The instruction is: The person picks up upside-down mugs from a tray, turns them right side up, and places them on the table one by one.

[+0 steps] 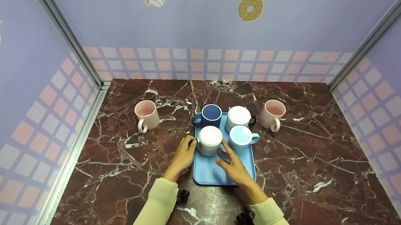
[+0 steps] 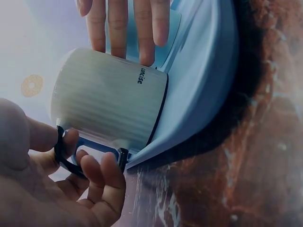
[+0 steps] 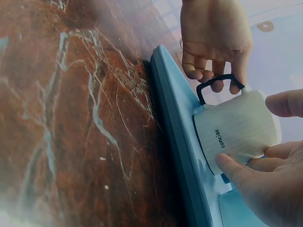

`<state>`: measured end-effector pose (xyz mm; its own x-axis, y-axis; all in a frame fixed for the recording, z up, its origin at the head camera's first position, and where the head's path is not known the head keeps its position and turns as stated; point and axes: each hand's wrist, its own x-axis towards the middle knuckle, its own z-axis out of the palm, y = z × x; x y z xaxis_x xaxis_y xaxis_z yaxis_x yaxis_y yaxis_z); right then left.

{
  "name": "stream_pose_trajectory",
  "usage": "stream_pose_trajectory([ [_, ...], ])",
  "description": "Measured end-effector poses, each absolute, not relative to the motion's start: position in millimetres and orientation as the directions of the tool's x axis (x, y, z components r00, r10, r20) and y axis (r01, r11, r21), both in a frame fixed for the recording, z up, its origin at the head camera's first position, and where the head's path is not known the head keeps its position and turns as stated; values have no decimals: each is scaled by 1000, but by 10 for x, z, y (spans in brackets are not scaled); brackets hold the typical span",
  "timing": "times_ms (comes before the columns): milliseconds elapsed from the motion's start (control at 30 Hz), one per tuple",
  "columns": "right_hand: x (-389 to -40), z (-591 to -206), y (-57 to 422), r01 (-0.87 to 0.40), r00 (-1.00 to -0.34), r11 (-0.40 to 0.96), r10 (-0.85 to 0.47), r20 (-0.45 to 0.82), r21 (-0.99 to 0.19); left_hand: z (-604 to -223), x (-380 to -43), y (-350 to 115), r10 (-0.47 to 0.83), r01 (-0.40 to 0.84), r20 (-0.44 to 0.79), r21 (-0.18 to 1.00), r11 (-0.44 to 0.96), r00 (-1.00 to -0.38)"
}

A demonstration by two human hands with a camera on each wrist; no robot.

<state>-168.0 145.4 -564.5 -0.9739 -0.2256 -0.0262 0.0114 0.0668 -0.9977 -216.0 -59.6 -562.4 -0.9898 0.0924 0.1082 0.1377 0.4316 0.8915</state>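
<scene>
Presently, the left hand (image 1: 184, 155) is closed, its fingers curled round the black handle (image 3: 213, 81) of a white mug (image 1: 209, 146). The right hand (image 1: 233, 166) is partly spread, its fairly straight fingertips touching the mug's opposite side. The mug stands upright on a blue tray (image 1: 209, 176), with a navy mug (image 1: 211, 115) just behind and a light blue mug (image 1: 239, 141) to its right. Pink mugs (image 1: 149, 119) flank the tray.

Dark "concise" lettering (image 3: 219, 138) near the base of the white mug (image 3: 239, 125)
</scene>
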Motion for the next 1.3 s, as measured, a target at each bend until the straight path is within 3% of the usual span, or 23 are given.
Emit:
stream_pose_trajectory([
  [600,-1582,-5563,1572,-96,-970,23,-226,88,-995,-5450,-2011,-583,141,240,204,918,316,-969],
  [1067,-1388,-5384,1728,-187,-973,78,-148,174,-979,-4851,-1579,-530,236,141,101,977,161,-967],
  [1300,-1239,-5111,1736,-177,-981,140,-106,163,-974,-4796,-1502,-477,297,127,87,985,120,-951],
])
